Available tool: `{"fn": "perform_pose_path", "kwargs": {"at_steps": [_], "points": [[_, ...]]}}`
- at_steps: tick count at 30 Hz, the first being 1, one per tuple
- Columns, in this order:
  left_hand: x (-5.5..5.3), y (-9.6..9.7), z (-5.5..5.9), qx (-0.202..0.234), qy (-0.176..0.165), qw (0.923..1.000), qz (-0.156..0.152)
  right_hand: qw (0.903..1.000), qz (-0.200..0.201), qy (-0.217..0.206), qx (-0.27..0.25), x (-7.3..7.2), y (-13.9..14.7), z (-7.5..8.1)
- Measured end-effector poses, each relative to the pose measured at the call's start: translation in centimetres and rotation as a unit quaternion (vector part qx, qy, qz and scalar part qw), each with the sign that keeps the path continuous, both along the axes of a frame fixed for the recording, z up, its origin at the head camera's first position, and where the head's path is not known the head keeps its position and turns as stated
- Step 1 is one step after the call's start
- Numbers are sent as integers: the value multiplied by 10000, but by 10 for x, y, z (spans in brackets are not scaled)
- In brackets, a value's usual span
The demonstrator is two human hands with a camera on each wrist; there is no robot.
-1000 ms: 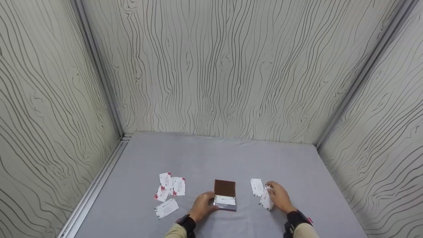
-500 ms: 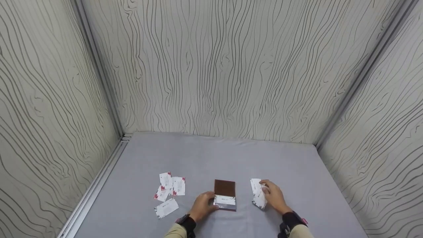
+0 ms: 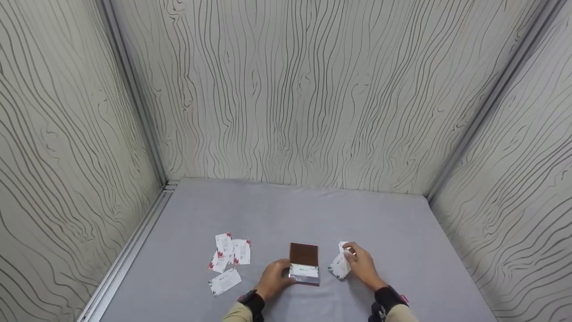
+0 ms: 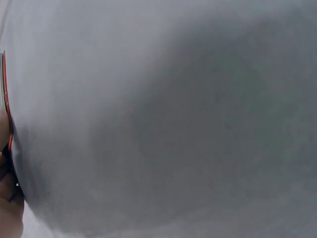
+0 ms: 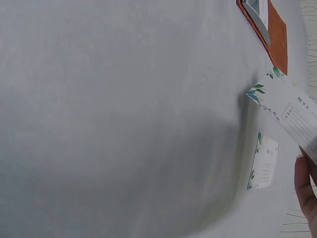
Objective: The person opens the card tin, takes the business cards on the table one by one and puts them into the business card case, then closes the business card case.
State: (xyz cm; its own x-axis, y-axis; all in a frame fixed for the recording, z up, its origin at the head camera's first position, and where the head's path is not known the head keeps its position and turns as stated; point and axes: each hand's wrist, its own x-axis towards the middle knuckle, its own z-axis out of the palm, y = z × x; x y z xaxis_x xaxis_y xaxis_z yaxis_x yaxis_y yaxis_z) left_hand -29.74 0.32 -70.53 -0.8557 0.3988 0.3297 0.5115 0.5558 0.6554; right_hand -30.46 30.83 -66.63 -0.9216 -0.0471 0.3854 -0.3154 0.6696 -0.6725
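Note:
A brown-lined business card case (image 3: pixel 304 254) stands open on the grey cloth, with a white card (image 3: pixel 304 271) in its metal lower half. My left hand (image 3: pixel 272 279) grips the case by its left edge; in the left wrist view only the case's red rim (image 4: pixel 5 89) and some fingers show. My right hand (image 3: pixel 365 269) pinches a white business card (image 3: pixel 340 267) by one end, right of the case. Blue-green leaves decorate that card's corner in the right wrist view. Another leaf-printed card (image 5: pixel 263 161) lies on the cloth, partly covered by the held one in the head view.
On the left lie several loose business cards: an overlapping group with red flowers (image 3: pixel 242 252) and one leaf-printed card (image 3: pixel 225 281) nearer me. Wood-grain panels (image 3: pixel 286 89) enclose the cloth-covered table (image 3: pixel 268 210) at the back and sides.
My right hand has moved left with the card, which has turned from steeply tilted to showing its printed face and come nearer the case. The left hand and case have stayed put.

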Motion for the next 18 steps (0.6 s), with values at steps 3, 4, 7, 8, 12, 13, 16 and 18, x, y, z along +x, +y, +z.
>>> {"fn": "perform_pose_path", "kwargs": {"at_steps": [3,4,7,8,12,13,16,18], "points": [[0,0,0,38,0,10000,3,9999,94,30,-40,0,-3,0],[0,0,0,43,-5,10000,5,9999,103,13,-51,-1,-4,0],[-1,0,-1,43,-27,10000,6,9999,126,-53,-41,-1,-9,1],[-1,1,-2,34,-38,10000,12,9999,134,-61,-48,0,-10,2],[-2,1,-5,26,43,10000,-25,9997,189,-57,-130,0,-16,5],[-3,0,-5,41,73,10000,-40,9996,224,-36,-160,0,-18,5],[-4,0,-6,76,155,9998,-91,9991,359,32,-224,-1,-22,4],[-3,0,-5,75,139,9998,-96,9986,452,40,-279,-1,-24,2]]}}
